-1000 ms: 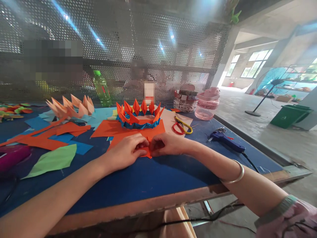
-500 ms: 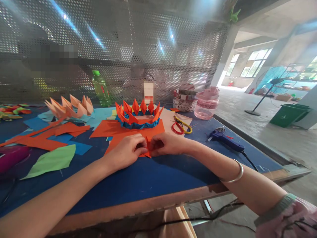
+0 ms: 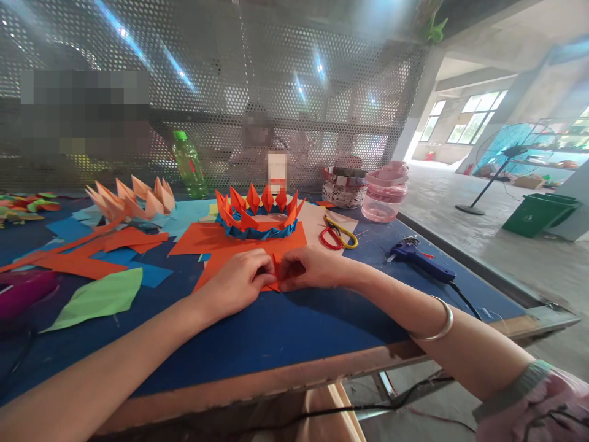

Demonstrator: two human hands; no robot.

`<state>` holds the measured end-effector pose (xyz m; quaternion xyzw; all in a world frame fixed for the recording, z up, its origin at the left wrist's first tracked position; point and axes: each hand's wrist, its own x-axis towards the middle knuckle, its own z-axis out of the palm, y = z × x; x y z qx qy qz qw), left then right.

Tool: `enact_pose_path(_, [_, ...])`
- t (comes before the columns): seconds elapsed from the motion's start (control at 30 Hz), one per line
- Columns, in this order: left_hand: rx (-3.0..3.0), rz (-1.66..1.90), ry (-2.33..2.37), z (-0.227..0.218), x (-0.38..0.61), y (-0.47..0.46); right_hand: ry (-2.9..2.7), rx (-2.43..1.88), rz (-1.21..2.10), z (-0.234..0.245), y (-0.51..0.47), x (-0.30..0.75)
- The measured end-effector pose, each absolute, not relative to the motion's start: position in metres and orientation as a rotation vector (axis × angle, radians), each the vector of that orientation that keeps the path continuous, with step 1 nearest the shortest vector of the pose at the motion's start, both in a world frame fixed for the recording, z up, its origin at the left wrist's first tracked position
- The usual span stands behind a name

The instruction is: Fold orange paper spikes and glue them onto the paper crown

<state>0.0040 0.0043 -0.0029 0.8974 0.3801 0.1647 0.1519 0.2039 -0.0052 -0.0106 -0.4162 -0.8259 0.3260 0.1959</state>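
My left hand [image 3: 234,283] and my right hand [image 3: 307,268] meet at the middle of the table, their fingertips pinching a folded orange paper sheet [image 3: 276,265]. Part of that sheet runs out to the lower left under my left hand. Just beyond my hands, an orange and blue folded paper crown [image 3: 256,212] stands on a flat orange sheet [image 3: 207,238]. Neither hand touches the crown. My fingers hide the exact fold in the paper.
The blue tabletop [image 3: 257,344] holds a peach paper crown [image 3: 131,201], loose coloured paper, a green paper leaf [image 3: 94,301], red-and-yellow-handled scissors [image 3: 338,233] and a blue glue gun [image 3: 416,263]. A perforated metal screen [image 3: 294,92] stands behind, with a person [image 3: 257,147] beyond it.
The orange sheet's lower left corner has swung down and to the left. My hands have shifted only slightly on the fold, and the crown has not moved.
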Motion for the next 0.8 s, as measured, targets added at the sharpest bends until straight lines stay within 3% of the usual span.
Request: enact_pose_path(0.8, [2.731, 0.444, 1.001, -0.0087, 0.0028, 0.0075, -2.326, -1.25, 0.774, -0.0104, -0.0105, 0.1958])
